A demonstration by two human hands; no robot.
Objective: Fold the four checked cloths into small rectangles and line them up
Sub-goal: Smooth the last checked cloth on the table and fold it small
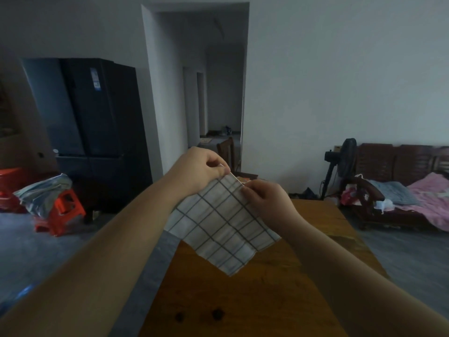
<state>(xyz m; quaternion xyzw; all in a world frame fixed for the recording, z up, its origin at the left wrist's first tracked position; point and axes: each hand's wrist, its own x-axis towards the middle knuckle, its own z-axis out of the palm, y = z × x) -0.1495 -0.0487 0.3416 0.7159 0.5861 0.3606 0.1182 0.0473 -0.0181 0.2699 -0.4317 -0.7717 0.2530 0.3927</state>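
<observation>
At the far left, red plastic stools [59, 210] with a crumpled bag on top are seen on the floor, and a tall dark refrigerator [90, 117] stands behind them. Nearer the middle, the left hand [201, 170] is raised above the brown wooden counter [243, 300], its fingers [222, 169] pinched on the top corner of a white cotton cloth with a thin dark check [218, 224]. Just to the right, the right hand [266, 201] is closed on the same upper edge, its fingers [249, 192] gripping the cloth beside the left. The cloth is held in the air and hangs in a diamond, its lowest corner clear of the counter. It appears to be held up so that edges can be matched before a fold. No other checked cloths can be made out. At the far right, a dark wooden sofa [401, 164] draped with pink bedding is seen, with a standing fan beside it.
</observation>
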